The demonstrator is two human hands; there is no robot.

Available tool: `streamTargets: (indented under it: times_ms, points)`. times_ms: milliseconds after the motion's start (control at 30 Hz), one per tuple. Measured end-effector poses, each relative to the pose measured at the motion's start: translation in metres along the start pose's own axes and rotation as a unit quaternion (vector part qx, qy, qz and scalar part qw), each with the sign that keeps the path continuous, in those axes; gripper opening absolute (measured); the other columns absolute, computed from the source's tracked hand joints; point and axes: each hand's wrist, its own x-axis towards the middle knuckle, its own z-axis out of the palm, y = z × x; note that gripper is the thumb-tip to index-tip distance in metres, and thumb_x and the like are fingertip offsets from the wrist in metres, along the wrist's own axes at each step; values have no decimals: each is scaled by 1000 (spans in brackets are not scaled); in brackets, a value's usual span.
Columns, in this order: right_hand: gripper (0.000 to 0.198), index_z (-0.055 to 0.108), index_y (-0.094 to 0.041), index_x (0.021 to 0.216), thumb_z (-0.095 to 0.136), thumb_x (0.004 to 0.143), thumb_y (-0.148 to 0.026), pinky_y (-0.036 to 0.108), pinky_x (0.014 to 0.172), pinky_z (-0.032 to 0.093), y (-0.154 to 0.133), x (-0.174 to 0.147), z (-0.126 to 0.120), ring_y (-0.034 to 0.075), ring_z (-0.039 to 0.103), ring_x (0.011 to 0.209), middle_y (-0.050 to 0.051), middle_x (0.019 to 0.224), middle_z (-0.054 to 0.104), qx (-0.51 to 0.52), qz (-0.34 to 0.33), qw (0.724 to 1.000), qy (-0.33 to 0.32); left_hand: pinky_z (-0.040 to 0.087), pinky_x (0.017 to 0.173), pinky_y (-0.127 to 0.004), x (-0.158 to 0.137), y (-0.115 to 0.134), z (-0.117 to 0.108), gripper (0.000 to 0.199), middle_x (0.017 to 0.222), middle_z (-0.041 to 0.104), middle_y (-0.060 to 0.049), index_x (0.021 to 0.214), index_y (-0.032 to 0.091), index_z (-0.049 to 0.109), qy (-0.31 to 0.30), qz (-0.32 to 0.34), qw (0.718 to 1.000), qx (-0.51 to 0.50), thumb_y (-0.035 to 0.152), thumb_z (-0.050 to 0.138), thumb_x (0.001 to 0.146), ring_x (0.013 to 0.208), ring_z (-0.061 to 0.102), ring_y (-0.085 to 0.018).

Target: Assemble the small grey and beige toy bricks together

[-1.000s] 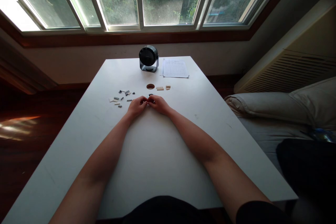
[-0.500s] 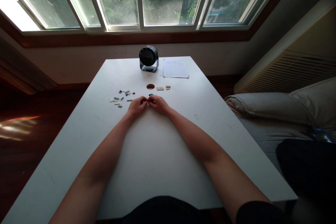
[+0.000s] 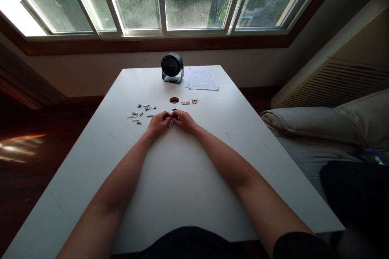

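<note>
Over the middle of the white table (image 3: 194, 178), my left hand (image 3: 159, 123) and my right hand (image 3: 184, 121) meet fingertip to fingertip. Both have their fingers closed in a pinch around a small piece, mostly hidden by the fingers. A dark bit (image 3: 174, 109) shows just beyond the right fingers, and a tiny pale bit (image 3: 170, 125) shows below the fingertips. Left of my left hand lie several small grey, black and pale building-brick pieces (image 3: 135, 113). A grey bar-like piece (image 3: 150, 116) is closest to that hand. Two tan brick pieces (image 3: 185, 102) sit beyond my right hand.
A round hole (image 3: 174, 100) is cut in the table beyond my hands. Farther back stand a black round fan-like device (image 3: 172, 67) on a bracket and a printed paper sheet (image 3: 203, 79). A cushioned seat (image 3: 304, 125) adjoins the right side; windows rise behind.
Both hands stay in nearly the same place, fingertips together. A tiny pale bit now shows below the fingertips. The loose pieces on the table have not moved.
</note>
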Motion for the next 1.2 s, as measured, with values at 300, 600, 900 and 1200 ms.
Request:
streamTargets:
  times_ms: [300, 600, 900, 1200]
  points:
    - [11, 65, -19, 90, 58, 85, -25, 24, 70, 37, 2, 1, 2, 13, 50, 73, 0, 85, 63, 0, 2, 1000, 3, 46, 73, -28, 0, 1, 0, 24, 90, 73, -3, 101, 22, 70, 0, -7, 1000, 9, 32, 54, 86, 79, 63, -18]
    - [9, 64, -19, 87, 57, 84, -25, 24, 68, 35, 3, 0, 2, 13, 49, 72, 0, 84, 62, -1, -8, 1000, 4, 46, 74, -28, 0, 0, 1, 24, 91, 73, -3, 100, 23, 70, 2, 6, 1000, 8, 32, 52, 87, 81, 63, -18]
    - [8, 63, -19, 85, 57, 85, -25, 23, 67, 35, 3, 0, 2, 13, 49, 72, 0, 84, 62, -7, -7, 1000, 6, 47, 78, -29, -1, 4, 0, 23, 94, 74, -3, 98, 24, 70, 2, -4, 1000, 10, 32, 51, 88, 87, 64, -20]
    - [9, 64, -19, 86, 58, 84, -25, 23, 68, 36, 2, 0, 2, 13, 49, 72, 0, 84, 63, -8, 1, 1000, 2, 46, 74, -28, -1, 4, 0, 23, 91, 74, -3, 99, 23, 70, 6, -11, 1000, 9, 32, 53, 86, 82, 63, -19]
